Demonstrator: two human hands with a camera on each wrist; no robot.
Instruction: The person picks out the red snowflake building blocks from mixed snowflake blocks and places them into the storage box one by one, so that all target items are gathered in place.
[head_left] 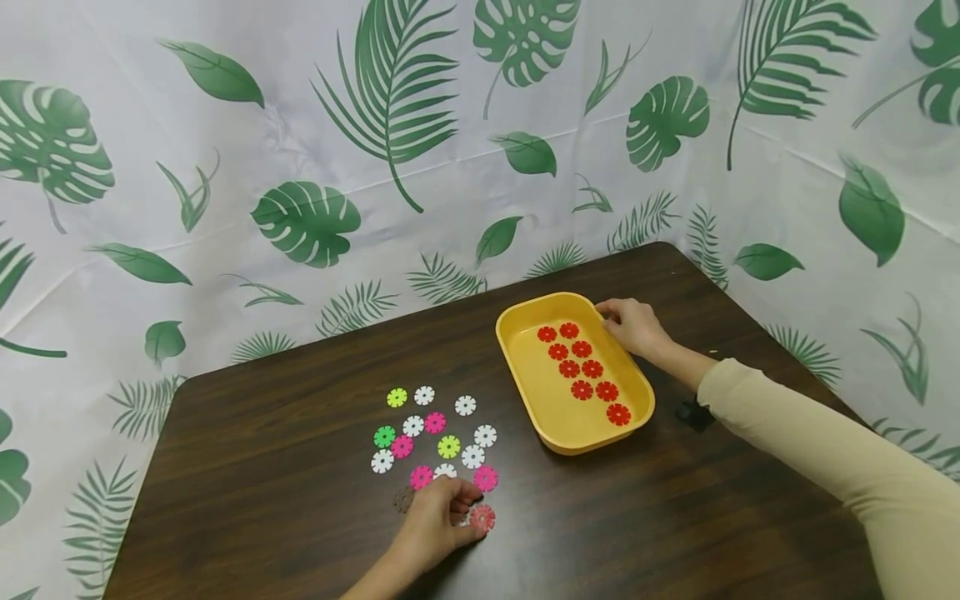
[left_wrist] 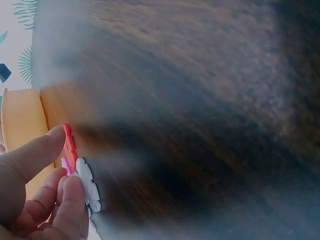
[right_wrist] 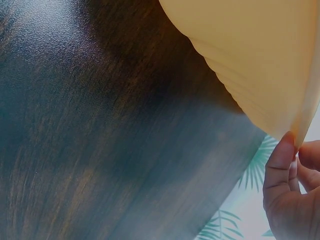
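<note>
My left hand (head_left: 435, 517) pinches a red notched disc (head_left: 482, 518) by its edge, over the front of a loose group of discs. In the left wrist view the red disc stands on edge at the thumb tip, and a white disc (left_wrist: 89, 185) shows right beside the fingertips. A yellow tray (head_left: 525, 392) stands to the right, with several red discs (head_left: 581, 390) laid in two rows inside it. My right hand (head_left: 637, 329) grips the tray's far right rim between thumb and fingers.
White, pink (head_left: 435, 422), yellow (head_left: 397, 397), green (head_left: 384, 437) and brown (head_left: 403, 499) discs lie scattered left of the tray. A small black object (head_left: 693, 415) sits on the dark wooden table (head_left: 285, 467) under the right sleeve. Leaf-print cloth (head_left: 450, 167) hangs behind.
</note>
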